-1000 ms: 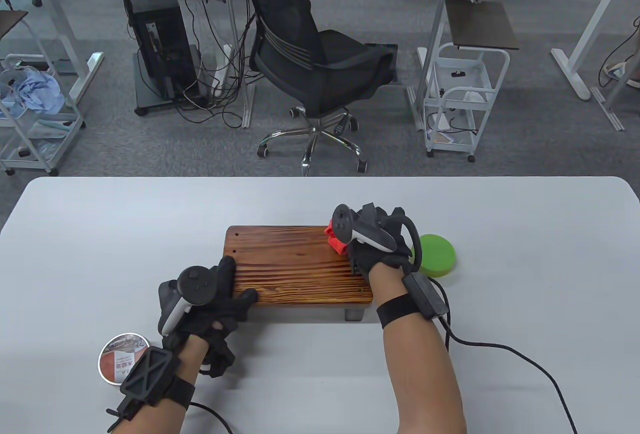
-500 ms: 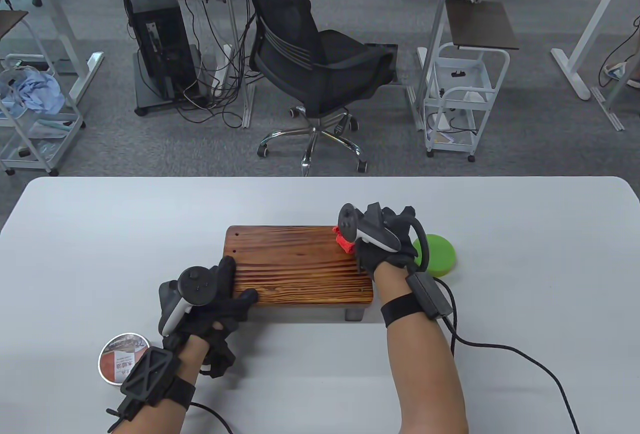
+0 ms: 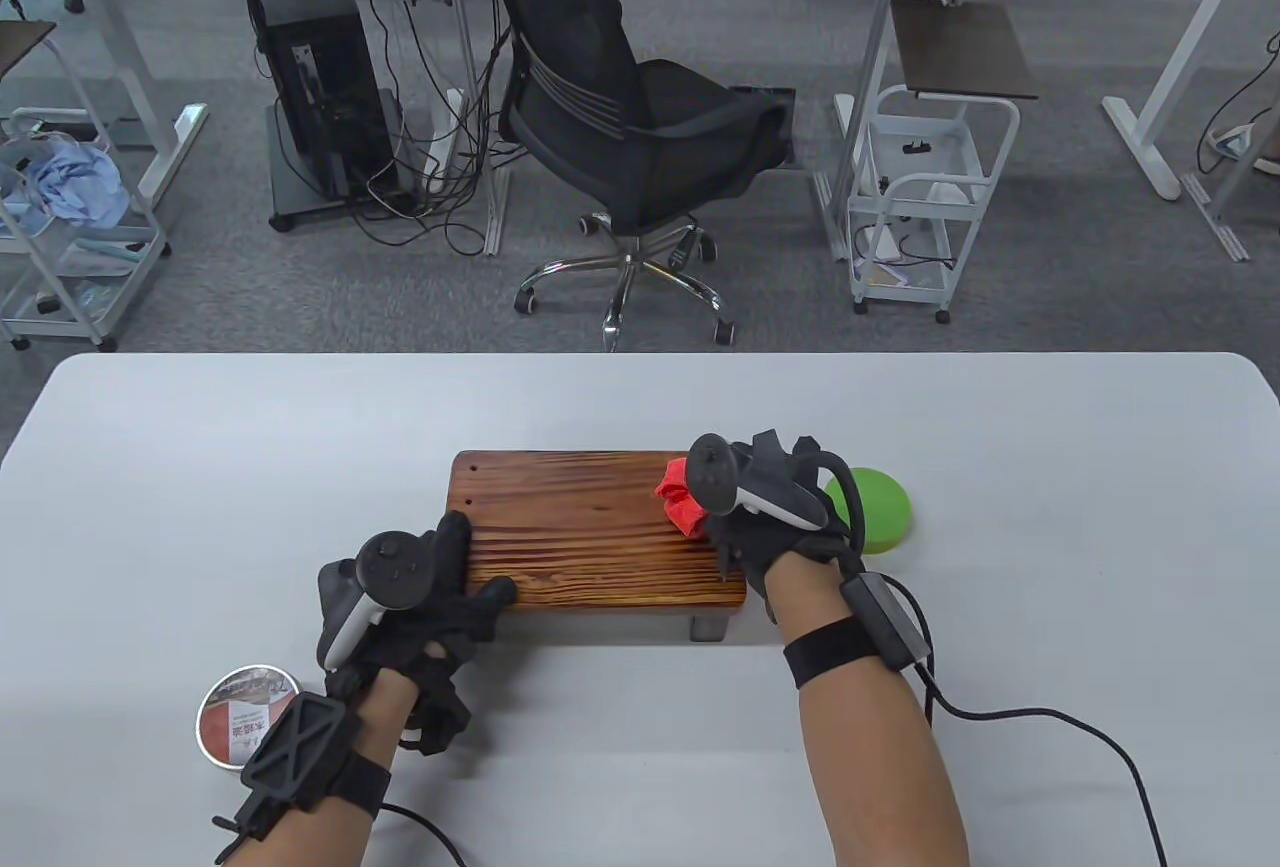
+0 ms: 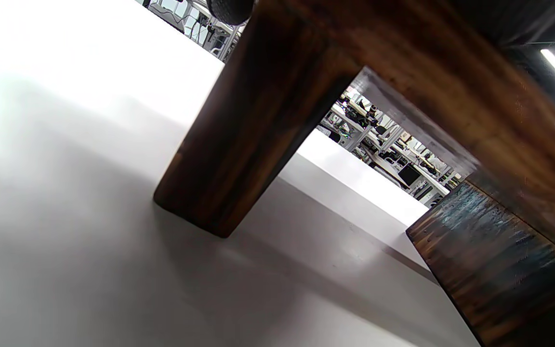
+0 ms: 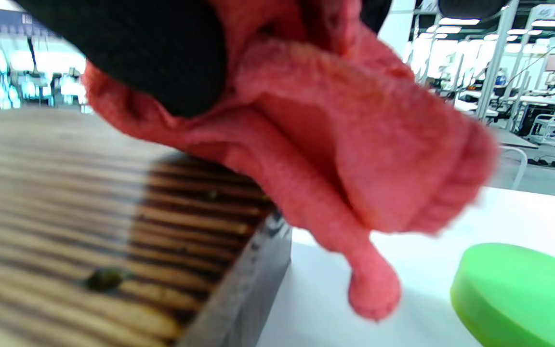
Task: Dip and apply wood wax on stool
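One stool (image 3: 590,527): right hand (image 3: 770,507) grips one red cloth (image 3: 678,499), left hand (image 3: 420,597) rests spread.

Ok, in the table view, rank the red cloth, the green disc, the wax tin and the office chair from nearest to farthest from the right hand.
1. Red cloth: held in the right hand, over the stool's right end.
2. Green disc: on the table just right of that hand.
3. Wax tin: near left, by the left wrist.
4. Office chair: on the floor beyond the table.

left hand (image 3: 420,597) low left, fingers spread flat, gripping nothing, right hand (image 3: 770,507) further right, fingers curled, pinching cloth (image 3: 680,499)
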`<state>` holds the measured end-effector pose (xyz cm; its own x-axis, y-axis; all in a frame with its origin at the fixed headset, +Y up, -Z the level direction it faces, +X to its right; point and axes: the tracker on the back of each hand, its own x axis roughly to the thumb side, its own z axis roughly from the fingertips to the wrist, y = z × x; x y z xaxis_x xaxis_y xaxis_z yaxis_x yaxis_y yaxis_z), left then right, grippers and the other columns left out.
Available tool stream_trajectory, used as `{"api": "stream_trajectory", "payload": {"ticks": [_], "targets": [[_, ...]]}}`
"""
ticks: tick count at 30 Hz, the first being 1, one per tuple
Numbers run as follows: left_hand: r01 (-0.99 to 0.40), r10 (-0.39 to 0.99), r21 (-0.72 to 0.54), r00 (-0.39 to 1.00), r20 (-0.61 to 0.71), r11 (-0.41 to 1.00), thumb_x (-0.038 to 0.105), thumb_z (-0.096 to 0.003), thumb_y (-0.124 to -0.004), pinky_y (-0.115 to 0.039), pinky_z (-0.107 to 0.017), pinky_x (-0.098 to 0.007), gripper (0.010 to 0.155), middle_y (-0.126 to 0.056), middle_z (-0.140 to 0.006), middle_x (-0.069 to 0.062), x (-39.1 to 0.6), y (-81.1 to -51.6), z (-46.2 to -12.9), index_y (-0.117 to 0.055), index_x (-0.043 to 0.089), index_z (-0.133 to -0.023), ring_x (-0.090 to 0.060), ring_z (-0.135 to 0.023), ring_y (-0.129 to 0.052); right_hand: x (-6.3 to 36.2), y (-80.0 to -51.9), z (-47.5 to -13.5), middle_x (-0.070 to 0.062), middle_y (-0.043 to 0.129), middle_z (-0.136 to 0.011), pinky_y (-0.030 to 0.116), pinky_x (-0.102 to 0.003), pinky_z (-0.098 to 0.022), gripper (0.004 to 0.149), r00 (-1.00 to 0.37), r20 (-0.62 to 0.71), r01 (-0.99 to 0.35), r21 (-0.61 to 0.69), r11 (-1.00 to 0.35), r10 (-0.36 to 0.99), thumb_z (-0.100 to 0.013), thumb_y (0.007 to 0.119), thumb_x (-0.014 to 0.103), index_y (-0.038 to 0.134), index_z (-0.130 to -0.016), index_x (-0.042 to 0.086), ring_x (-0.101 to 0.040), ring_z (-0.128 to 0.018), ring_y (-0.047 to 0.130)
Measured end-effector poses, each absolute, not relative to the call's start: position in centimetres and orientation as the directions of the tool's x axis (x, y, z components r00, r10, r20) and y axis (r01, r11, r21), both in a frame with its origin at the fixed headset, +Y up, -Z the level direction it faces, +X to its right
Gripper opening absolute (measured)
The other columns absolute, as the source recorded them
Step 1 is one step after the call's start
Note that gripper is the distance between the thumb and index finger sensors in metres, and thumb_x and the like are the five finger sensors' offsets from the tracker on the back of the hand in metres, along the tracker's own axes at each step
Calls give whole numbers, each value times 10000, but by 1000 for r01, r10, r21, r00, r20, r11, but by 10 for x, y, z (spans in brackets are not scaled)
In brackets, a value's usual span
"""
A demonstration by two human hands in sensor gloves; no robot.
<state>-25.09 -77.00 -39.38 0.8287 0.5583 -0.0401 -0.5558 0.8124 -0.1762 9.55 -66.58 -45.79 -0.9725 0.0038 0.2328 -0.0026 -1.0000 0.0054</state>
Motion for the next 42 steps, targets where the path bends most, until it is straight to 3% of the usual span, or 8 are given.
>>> {"api": "stream_trajectory", "payload": {"ticks": [3,5,11,15,20,28,34,42], "targets": [[-557,559,-184,828,-46,810,750,-430,-715,-202,-614,-879,1068,-265,-1254,-232,-251,-770,-394,-109,263,-1163,-591,-1077,-141,123,-650,-443,-5,753,-1019,519,-801,-684,630,-972,224,-105,-136,-985,73,-453,889,433,703,-1046,335,-313,-989,750],[-558,559,-185,828,-48,809,750,-431,-715,-201,-614,-879,1069,-263,-1255,-230,-251,-770,-393,-107,261,-1163,-590,-1077,-138,144,-638,-431,-5,745,-1024,514,-802,-685,629,-973,195,-154,-149,-977,123,-457,886,433,697,-1050,335,-318,-993,741],[-553,555,-189,830,-50,811,748,-432,-716,-199,-614,-878,1069,-263,-1256,-228,-251,-769,-394,-107,261,-1163,-590,-1076,-135,228,-620,-387,4,743,-1028,508,-805,-687,633,-994,54,-100,-189,-977,91,-455,887,437,695,-1050,343,-322,-1004,730],[-549,550,-188,833,-52,814,749,-430,-716,-198,-614,-878,1070,-261,-1257,-229,-251,-769,-394,-109,260,-1164,-591,-1076,-135,288,-637,-358,7,742,-1031,492,-812,-687,632,-992,-78,-85,-153,-985,98,-455,890,432,695,-1050,346,-331,-1013,714],[-552,552,-189,832,-56,812,748,-431,-714,-198,-613,-878,1069,-257,-1258,-227,-251,-769,-394,-105,261,-1164,-595,-1074,-136,350,-690,-323,9,728,-1035,474,-816,-691,631,-974,-225,16,-68,-998,0,-457,891,423,685,-1048,344,-330,-1019,698],[-554,554,-190,831,-60,811,747,-432,-713,-198,-612,-878,1071,-255,-1257,-229,-250,-769,-394,-100,261,-1163,-599,-1072,-136,365,-771,-294,17,716,-1038,485,-810,-688,635,-967,-215,115,118,-986,-139,-453,883,437,671,-1046,355,-317,-1014,707],[-555,554,-191,830,-63,809,746,-436,-710,-196,-613,-877,1066,-251,-1258,-227,-250,-769,-393,-95,267,-1163,-597,-1073,-134,349,-775,-289,-21,672,-1052,527,-785,-688,682,-959,-162,202,177,-963,-231,-455,869,460,613,-1067,298,-327,-1015,700],[-555,554,-188,830,-64,810,748,-433,-710,-196,-612,-878,1053,-250,-1259,-227,-250,-770,-393,-118,273,-1163,-600,-1071,-137,339,-766,-284,-76,469,-1187,461,-805,-693,894,-964,-157,170,257,-951,-215,-409,761,717,485,-1139,280,-418,-1092,505]]}}
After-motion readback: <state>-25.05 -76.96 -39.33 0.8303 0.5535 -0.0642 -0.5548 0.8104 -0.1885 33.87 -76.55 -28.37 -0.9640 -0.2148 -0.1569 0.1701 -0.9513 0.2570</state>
